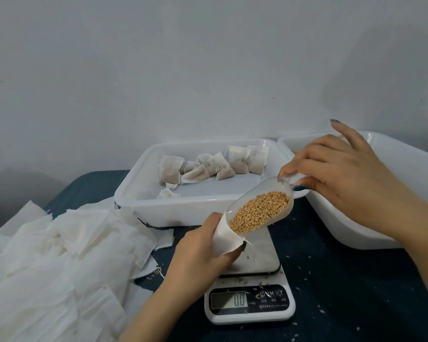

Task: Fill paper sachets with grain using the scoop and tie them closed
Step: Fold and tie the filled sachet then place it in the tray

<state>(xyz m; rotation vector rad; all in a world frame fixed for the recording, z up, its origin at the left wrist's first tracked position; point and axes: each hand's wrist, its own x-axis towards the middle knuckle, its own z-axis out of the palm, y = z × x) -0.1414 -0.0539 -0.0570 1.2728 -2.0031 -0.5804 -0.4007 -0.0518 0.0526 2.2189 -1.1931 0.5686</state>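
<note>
Just over the kitchen scale [250,304], the left hand [203,250] grips an open paper sachet [223,239], and the clear scoop [283,214] of grain [260,213] slants down to its mouth from up on the right, where the right hand [344,174] pinches the handle.

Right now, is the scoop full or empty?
Full: tan grain fills the clear scoop, tilted down into the open sachet the left hand holds; the right hand pinches its handle.
</note>
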